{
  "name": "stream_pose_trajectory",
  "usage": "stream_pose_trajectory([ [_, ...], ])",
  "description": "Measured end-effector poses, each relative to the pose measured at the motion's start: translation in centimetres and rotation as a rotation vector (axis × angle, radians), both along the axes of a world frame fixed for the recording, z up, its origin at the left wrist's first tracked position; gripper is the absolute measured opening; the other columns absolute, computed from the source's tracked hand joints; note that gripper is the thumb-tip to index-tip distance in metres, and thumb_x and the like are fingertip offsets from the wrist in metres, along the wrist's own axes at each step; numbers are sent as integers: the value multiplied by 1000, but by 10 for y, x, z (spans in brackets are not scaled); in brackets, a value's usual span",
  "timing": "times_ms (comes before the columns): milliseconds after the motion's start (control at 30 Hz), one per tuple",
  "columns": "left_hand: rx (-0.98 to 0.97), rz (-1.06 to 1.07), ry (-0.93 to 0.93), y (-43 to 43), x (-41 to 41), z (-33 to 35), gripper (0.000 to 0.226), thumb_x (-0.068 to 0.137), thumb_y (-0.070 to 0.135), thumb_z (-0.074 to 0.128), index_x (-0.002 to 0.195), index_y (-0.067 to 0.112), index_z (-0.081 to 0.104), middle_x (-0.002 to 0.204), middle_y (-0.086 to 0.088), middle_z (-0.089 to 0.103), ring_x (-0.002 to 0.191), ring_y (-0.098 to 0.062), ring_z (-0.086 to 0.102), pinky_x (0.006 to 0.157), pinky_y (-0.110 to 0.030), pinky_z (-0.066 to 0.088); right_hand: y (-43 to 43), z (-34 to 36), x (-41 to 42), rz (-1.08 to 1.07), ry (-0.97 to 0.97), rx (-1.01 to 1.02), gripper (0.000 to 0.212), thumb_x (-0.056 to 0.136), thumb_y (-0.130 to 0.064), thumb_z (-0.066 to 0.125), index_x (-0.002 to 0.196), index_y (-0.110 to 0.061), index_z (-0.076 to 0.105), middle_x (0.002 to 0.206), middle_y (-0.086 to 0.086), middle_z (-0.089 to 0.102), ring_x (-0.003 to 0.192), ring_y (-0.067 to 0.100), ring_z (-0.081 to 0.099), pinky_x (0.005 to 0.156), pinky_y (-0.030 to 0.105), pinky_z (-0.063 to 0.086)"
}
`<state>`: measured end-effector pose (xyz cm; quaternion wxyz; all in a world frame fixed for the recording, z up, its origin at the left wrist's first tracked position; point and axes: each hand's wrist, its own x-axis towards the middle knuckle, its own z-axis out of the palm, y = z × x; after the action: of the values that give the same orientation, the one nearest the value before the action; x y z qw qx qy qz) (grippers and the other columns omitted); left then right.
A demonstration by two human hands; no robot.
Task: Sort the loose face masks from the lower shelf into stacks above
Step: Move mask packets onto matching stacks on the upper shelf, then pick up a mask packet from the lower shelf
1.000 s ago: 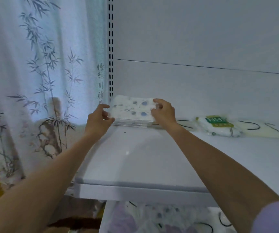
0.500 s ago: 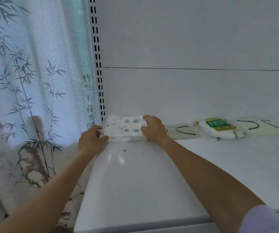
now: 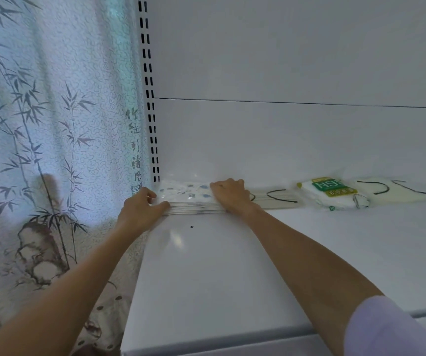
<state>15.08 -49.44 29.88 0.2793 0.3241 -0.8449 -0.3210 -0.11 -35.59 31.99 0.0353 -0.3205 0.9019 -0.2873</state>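
— What writing can be read?

— On the green-labelled pack, "N9" is made out in white; the smaller print below is too fine to be read. A column of brushed characters is seen on the bamboo-printed curtain, beside the slotted upright.

— And how is the left hand placed?

— It is curled round the left end of the stack of face masks, with the thumb laid along the front edge and the fingers hooked over the top.

— The right hand?

— It is set palm down on the stack's right end, fingers bent over the top.

— Where is the stack found?

— It is lying flat in the back left corner of the shelf, against the rear wall. Pale masks with black ear loops are lying just to its right, then the pack.
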Motion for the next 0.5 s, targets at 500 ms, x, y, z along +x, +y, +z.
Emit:
stream_pose_trajectory([
  [500, -173, -94, 62, 56, 21, 17, 44, 85, 27, 62, 125, 17, 47, 127, -10, 47, 114, -26, 50, 95, -38, 41, 61, 13, 24, -12, 186, -194, 59, 88, -31, 54, 143, -19, 36, 143, 8, 41, 134, 25, 32, 109, 40, 26],
])
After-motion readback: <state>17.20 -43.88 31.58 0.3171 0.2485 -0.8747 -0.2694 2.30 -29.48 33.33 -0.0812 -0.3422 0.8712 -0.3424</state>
